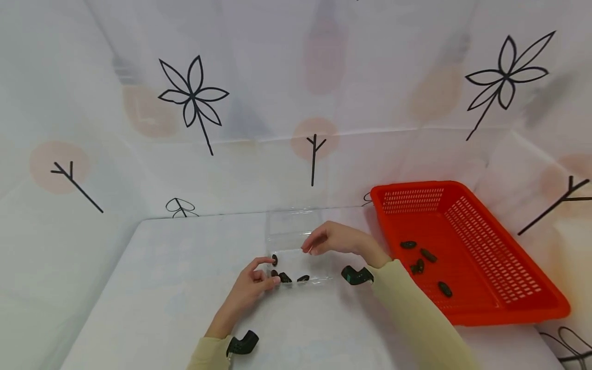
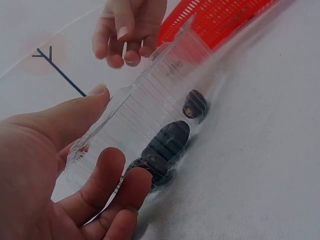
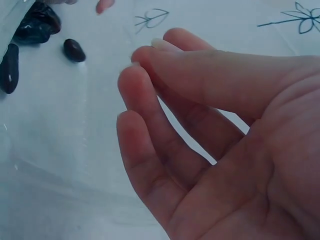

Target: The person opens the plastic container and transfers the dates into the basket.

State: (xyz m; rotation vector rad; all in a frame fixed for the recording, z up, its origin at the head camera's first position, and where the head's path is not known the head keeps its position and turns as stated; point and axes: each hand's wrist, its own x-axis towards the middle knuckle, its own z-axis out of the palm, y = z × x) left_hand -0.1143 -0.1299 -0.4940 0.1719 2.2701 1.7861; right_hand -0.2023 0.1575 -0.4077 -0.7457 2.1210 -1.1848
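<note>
A clear plastic box point(image 1: 319, 280) with its lid point(image 1: 295, 222) folded back lies on the white table. Inside it, along the front and left side, are several dark oval fruits point(image 2: 168, 138). My left hand point(image 1: 250, 283) grips the box's left side, thumb and fingers on its wall, as the left wrist view shows point(image 2: 30, 150). Above the box's back right part hovers my right hand point(image 1: 339, 239). Its fingers are loosely bent towards the thumb, and nothing shows between them in the right wrist view. A lone fruit point(image 3: 74, 50) lies apart from the others there.
To the right stands a red plastic basket point(image 1: 499, 241) with perforated walls. Several more dark fruits point(image 1: 428, 255) lie scattered on its floor. A white cloth backdrop point(image 1: 268, 174) with drawn plants rises behind the table point(image 1: 152, 288). Both wrists wear black camera mounts point(image 1: 356, 275).
</note>
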